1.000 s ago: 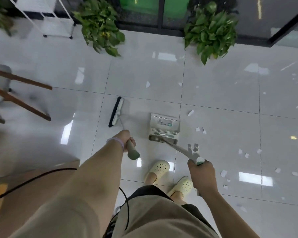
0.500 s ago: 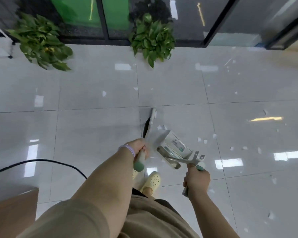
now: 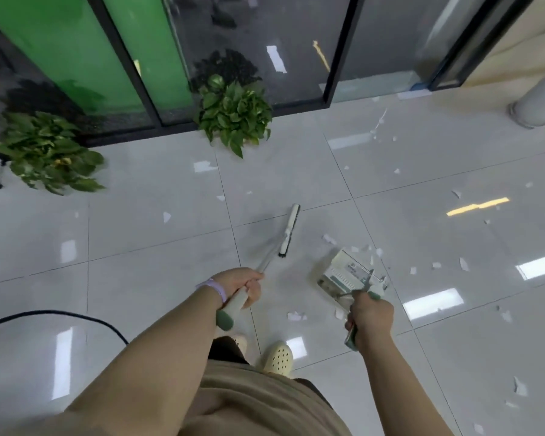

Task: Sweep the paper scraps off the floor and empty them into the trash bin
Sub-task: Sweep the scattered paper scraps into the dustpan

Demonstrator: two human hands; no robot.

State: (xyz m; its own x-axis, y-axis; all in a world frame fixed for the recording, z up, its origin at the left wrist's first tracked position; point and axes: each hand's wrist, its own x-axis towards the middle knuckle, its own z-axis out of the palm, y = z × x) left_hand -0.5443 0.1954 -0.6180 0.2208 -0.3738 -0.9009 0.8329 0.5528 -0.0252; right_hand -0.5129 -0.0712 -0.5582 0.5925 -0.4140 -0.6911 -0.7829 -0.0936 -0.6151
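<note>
Fingers of left hand (image 3: 240, 284) clench broom (image 3: 288, 231); right hand (image 3: 370, 316) grips dustpan (image 3: 343, 272) (scraps (image 3: 329, 239) beside).

Bright, ceiling-light glare on floor (image 3: 158, 303), motion blur, fisheye edges

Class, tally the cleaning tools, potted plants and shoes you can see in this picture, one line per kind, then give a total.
Brooms: 1
Dustpans: 1
Potted plants: 2
Shoes: 2
Total: 6

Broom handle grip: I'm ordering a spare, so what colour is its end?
Muted green, on a white broom handle; the head view shows it.
</note>
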